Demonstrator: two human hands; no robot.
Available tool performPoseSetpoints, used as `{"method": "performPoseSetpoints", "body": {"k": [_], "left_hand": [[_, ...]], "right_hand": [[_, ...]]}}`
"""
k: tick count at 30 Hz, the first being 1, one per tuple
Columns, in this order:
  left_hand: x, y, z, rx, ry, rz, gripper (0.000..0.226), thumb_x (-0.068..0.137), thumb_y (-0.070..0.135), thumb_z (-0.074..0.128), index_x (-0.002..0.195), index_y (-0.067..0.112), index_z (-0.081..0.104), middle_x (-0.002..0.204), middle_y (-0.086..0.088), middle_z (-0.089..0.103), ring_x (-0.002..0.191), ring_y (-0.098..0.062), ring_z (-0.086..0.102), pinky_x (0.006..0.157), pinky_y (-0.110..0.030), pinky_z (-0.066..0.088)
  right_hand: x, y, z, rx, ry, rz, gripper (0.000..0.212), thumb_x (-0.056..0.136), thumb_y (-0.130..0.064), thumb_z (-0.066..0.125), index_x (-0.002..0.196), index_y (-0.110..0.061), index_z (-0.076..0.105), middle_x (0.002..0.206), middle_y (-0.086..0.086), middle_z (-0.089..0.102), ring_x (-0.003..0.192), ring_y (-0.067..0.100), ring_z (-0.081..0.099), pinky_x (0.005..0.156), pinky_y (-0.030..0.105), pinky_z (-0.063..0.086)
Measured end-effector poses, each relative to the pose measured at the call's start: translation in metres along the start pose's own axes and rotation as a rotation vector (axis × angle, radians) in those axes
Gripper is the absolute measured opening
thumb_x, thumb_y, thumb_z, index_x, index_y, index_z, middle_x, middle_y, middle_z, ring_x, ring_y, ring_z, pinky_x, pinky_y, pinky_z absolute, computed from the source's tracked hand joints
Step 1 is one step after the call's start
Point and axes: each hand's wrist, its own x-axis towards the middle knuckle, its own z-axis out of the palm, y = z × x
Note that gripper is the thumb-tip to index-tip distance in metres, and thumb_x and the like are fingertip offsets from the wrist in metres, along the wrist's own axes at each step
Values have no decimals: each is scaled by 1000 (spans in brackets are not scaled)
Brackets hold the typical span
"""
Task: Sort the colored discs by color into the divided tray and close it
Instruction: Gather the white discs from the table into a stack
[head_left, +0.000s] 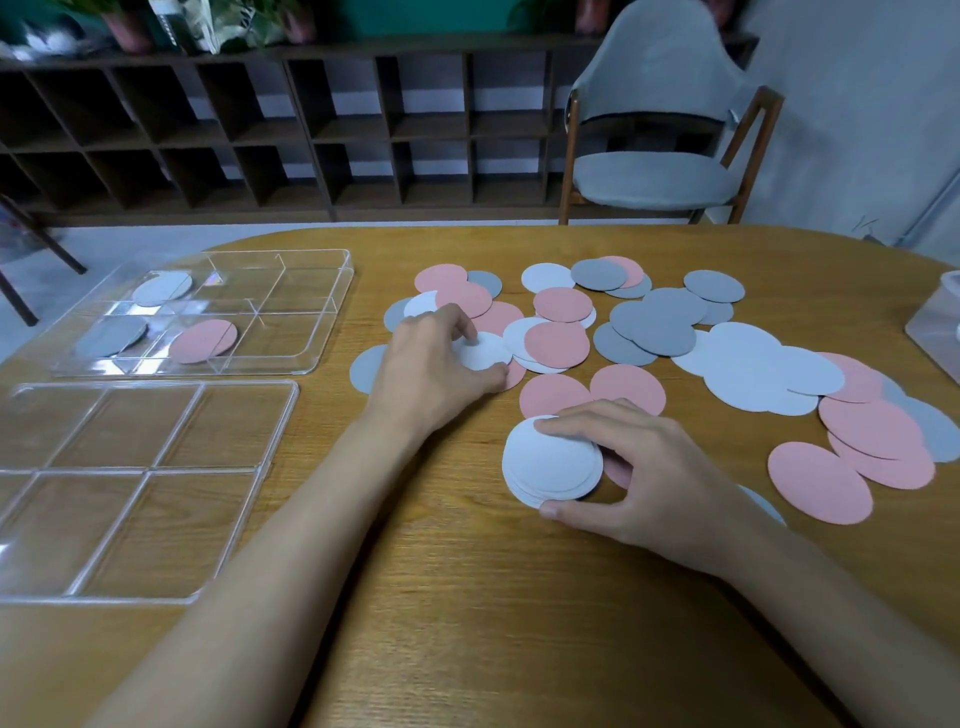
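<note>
Pink, grey and white paper discs lie scattered over the wooden table (467, 597). My right hand (644, 483) grips a small stack of white discs (550, 462) flat on the table between thumb and fingers. My left hand (436, 364) pinches a single white disc (483, 353) at the left edge of the pile. The clear divided tray (322, 312) stands at the far left; a white disc (161, 288), a grey disc (111, 335) and a pink disc (203, 340) lie in separate compartments. Its clear lid (145, 488) lies in front of it.
A grey chair (654, 176) stands behind the table, with a dark cubby shelf (311, 130) along the wall. A white container (940, 322) sits at the table's right edge. Large white discs (753, 369) and pink discs (872, 441) spread to the right.
</note>
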Motion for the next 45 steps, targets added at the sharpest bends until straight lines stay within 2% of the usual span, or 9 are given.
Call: {"method": "performPoseSetpoints", "body": {"k": [6,10,15,22,27,30,33,41,45], "left_hand": [[-38,1,-38,-179,-45,26,36,69,43,88,95,29,67,85,10,69,75,-6,63,67,-23,48],[-67,8,-39,-353,-286,206,38,71,35,89,101,23,68,107,6,74,102,-19,69,92,-41,57],[-74,13,-28,-388,-299,322,35,69,20,95,93,19,71,109,9,75,107,-17,70,94,-27,56],[-60,17,-30,-449,-378,234,32,71,33,95,91,21,73,107,10,77,104,-8,72,94,-23,56],[-5,10,-6,-177,-103,250,18,89,29,80,103,20,73,100,9,75,93,-9,69,81,-30,58],[27,11,13,4,-142,376,31,92,32,75,119,17,74,123,3,69,116,-15,61,94,-29,51],[42,14,23,114,-208,433,29,98,38,65,121,24,78,137,0,62,125,-19,51,100,-43,51],[46,26,34,126,-354,548,34,103,28,56,131,38,71,145,1,53,135,-20,45,109,-45,42],[49,22,30,100,-252,448,48,92,50,71,135,31,66,138,7,62,129,-14,53,105,-35,46]], "right_hand": [[-1,-3,-2,46,-16,2,71,73,-58,84,137,-38,60,137,-29,51,134,0,44,103,31,50],[-2,-5,-3,51,25,26,61,73,-51,87,127,-37,61,117,-28,60,114,-1,55,85,18,47],[-3,-4,-5,161,2,133,92,65,-53,92,135,-52,33,121,-36,56,115,-9,57,91,10,50],[-5,0,-1,40,30,9,74,76,-58,82,141,-32,60,138,-25,58,132,-1,48,105,34,48],[-5,2,0,43,31,13,79,74,-68,73,143,-33,58,143,-24,56,136,-1,45,106,35,50],[-5,3,1,37,29,14,77,76,-67,73,143,-32,58,142,-24,57,136,0,46,106,36,50],[-5,3,1,44,41,8,74,77,-63,78,141,-30,60,141,-23,58,135,1,48,107,35,49],[-4,2,0,27,42,3,75,78,-62,78,142,-29,60,140,-23,58,134,-4,46,107,31,48],[-5,1,-1,32,32,11,76,78,-63,76,144,-30,58,142,-23,57,135,-3,45,107,32,49]]}}
